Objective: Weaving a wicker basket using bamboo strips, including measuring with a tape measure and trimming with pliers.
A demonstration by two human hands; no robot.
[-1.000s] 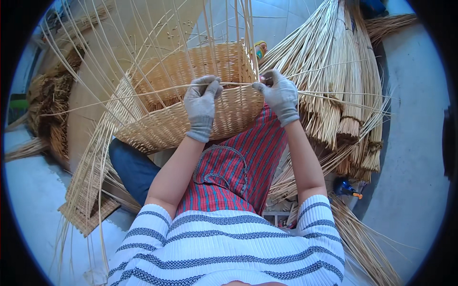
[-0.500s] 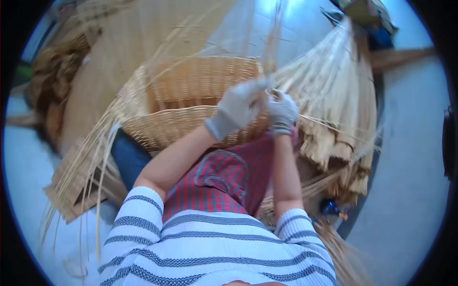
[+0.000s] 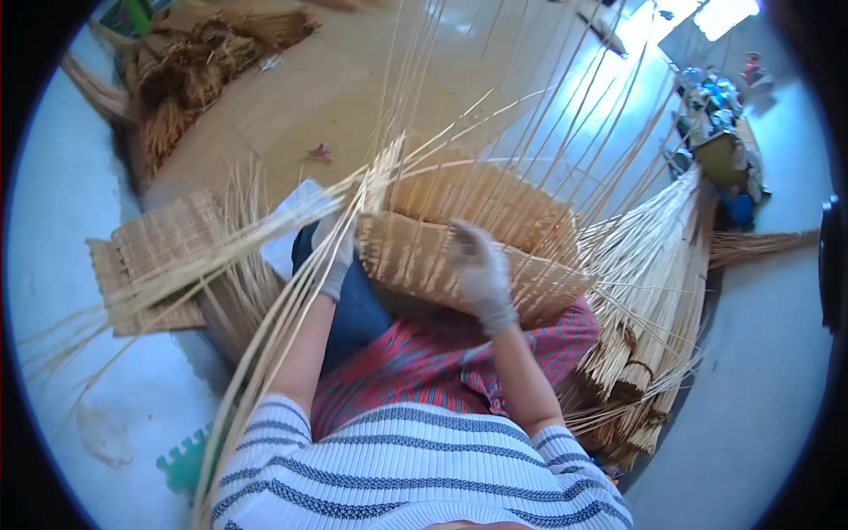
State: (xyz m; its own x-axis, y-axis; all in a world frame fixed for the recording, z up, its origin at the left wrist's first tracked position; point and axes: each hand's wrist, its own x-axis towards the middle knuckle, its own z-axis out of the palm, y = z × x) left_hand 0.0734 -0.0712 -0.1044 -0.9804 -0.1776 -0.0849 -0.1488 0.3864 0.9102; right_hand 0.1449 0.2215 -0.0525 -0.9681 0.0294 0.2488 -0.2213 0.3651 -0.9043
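Note:
A woven wicker basket rests across my lap, tilted, with long loose strands standing up from its rim. My left hand, in a white glove, is at the basket's left end. A bundle of long pale strands passes in front of it and hides its fingers, so its grip does not show. My right hand, gloved too, is in front of the basket's near wall. Motion smears its fingers, and I cannot tell whether they touch the weave.
Sheaves of pale strands lie on the right. Flat woven panels are on the left, with a brown heap of fibre beyond them. A green foam piece lies at lower left. Cluttered items stand at the far right.
The basket has turned and shifted right on my lap. My hands, close together at its right end before, are now apart: the left has gone to its left end, the right before its near wall.

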